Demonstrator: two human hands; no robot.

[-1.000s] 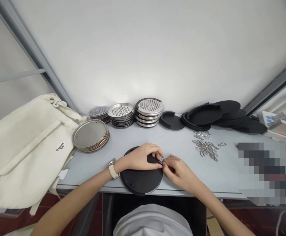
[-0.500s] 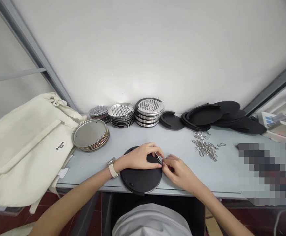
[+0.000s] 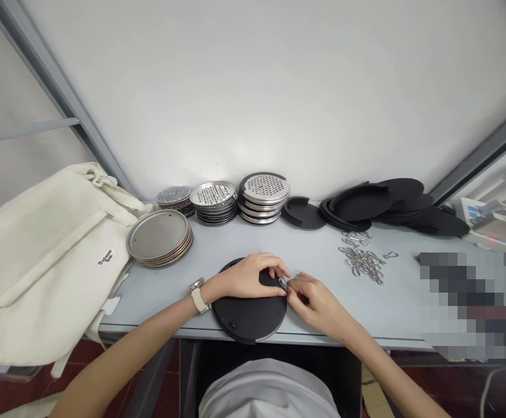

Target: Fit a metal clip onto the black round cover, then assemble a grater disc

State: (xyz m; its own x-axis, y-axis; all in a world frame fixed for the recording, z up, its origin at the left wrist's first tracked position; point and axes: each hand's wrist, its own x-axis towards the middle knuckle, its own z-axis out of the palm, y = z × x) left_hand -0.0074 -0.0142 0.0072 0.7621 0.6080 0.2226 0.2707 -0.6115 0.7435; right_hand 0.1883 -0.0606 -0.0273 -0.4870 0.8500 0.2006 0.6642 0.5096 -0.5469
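Observation:
A black round disc [image 3: 253, 319] with a raised rim and a small slot lies at the table's front edge. My left hand [image 3: 253, 276] reaches across it, its fingers curled and its thumb at the disc's right edge, steadying it. A small metal carabiner clip [image 3: 283, 283] sits at that edge, between the fingertips of both hands. From the right, my right hand [image 3: 316, 299] pinches the clip with thumb and forefinger. The fingers partly hide the clip, and I cannot tell whether it passes through the disc.
Several loose clips [image 3: 364, 261] lie to the right. Behind stand stacks of metal grater discs [image 3: 264, 188] and black round holders [image 3: 361, 203]. Plain metal discs [image 3: 159, 235] are piled at left, beside a cream bag [image 3: 48, 267]. A blurred patch [image 3: 474, 302] covers the right side.
The clip has shifted slightly and shows at a different angle between the fingertips. Both hands stay in nearly the same place, and the disc has hardly moved.

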